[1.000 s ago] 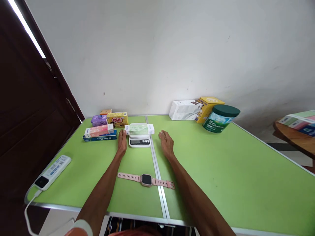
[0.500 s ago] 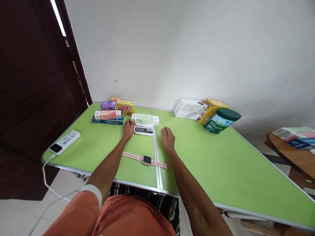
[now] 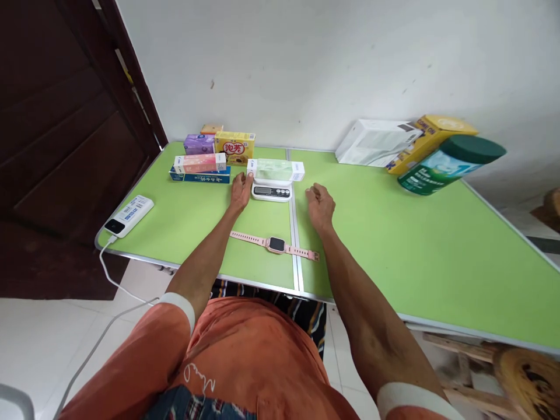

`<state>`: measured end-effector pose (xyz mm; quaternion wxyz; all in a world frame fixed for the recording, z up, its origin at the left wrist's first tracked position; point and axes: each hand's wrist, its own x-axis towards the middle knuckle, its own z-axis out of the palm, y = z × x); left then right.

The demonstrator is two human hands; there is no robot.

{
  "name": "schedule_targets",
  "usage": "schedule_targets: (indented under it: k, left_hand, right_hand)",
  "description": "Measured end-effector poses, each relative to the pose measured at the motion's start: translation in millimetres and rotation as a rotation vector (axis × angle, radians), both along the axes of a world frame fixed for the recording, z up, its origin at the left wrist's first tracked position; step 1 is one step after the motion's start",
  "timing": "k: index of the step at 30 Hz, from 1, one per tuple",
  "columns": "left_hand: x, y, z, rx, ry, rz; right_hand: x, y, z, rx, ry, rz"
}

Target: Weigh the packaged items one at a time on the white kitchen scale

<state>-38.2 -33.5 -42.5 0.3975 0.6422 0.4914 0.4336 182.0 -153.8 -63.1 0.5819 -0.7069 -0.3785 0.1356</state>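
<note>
A white kitchen scale [image 3: 272,192] with a small display and buttons sits near the middle of the table. Across its top lies a long green-and-white box [image 3: 275,170]. My left hand [image 3: 240,191] rests just left of the scale, fingers apart, its thumb at the left end of the box; whether it touches is hard to see. To the right, my right hand [image 3: 321,208] lies on the table with fingers loosely curled in and no object visible in it. A pink smartwatch [image 3: 276,244] is laid out flat between my forearms.
At the back left stand a yellow box [image 3: 235,148], a purple pack [image 3: 199,144] and a pink box [image 3: 200,163] on a blue box [image 3: 200,175]. A white power bank [image 3: 129,216] trails a cable. Back right: a white box [image 3: 378,143], a yellow carton [image 3: 431,131], a green tub [image 3: 450,165].
My view has tilted down, so the table and everything on it appear higher and further right. Both hands keep about the same places beside the scale.
</note>
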Motion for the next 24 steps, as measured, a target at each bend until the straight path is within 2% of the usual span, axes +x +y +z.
schedule_targets:
  k: [5, 9, 13, 17, 21, 24]
  left_hand:
    - [6, 8, 3.7, 0.002, -0.03, -0.028]
    - [13, 16, 14.9, 0.024, -0.022, -0.057]
    - [20, 16, 23.4, 0.011, -0.009, -0.069]
    - [24, 8, 25.7, 0.016, 0.013, -0.048]
    - [18, 3, 37.6, 0.179, -0.044, -0.033]
    - [-6, 12, 55.7, 0.322, -0.079, 0.01]
  right_hand:
    - [-8, 5, 9.3, 0.032, 0.126, 0.046]
    - [-16, 26, 22.0, 0.073, 0.197, 0.06]
    - [-20, 44, 34.2, 0.029, 0.234, 0.097]
    - [-24, 43, 39.9, -0.012, 0.226, 0.081]
    - [-33, 36, 54.2, 0.057, 0.165, 0.099]
    - [-55, 42, 75.8, 0.087, 0.13, 0.163]
